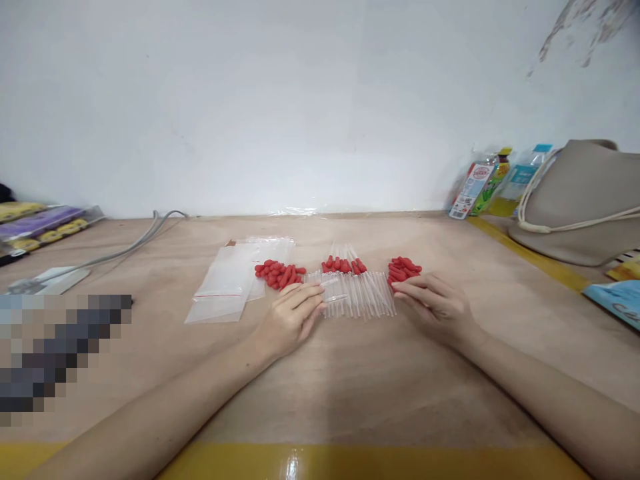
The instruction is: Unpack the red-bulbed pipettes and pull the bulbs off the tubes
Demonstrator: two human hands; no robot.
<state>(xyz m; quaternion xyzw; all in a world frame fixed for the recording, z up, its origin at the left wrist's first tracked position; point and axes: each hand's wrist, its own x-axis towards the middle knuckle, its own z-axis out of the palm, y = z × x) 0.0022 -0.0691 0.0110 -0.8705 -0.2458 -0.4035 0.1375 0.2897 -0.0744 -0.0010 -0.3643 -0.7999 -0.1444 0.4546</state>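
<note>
My left hand (295,313) is closed around clear dropper tubes (336,299), whose ends stick out to the right past the fingertips. Beneath and beside it lies a row of loose clear tubes (367,297). My right hand (440,305) pinches at the near edge of the right-hand pile of red rubber bulbs (404,267); a bulb shows at its fingertips, partly hidden. Another pile of red bulbs (280,272) lies just beyond my left hand. Behind the row, several droppers fitted with red bulbs (344,264) lie with their tubes pointing away.
Clear zip bags (220,280) lie left of the bulbs. A grey cable (135,247) and packaged items (50,223) are farther left. Against the wall at right stand a carton (471,191), bottles (525,177) and a beige bag (580,200). Yellow tape (380,461) edges the table.
</note>
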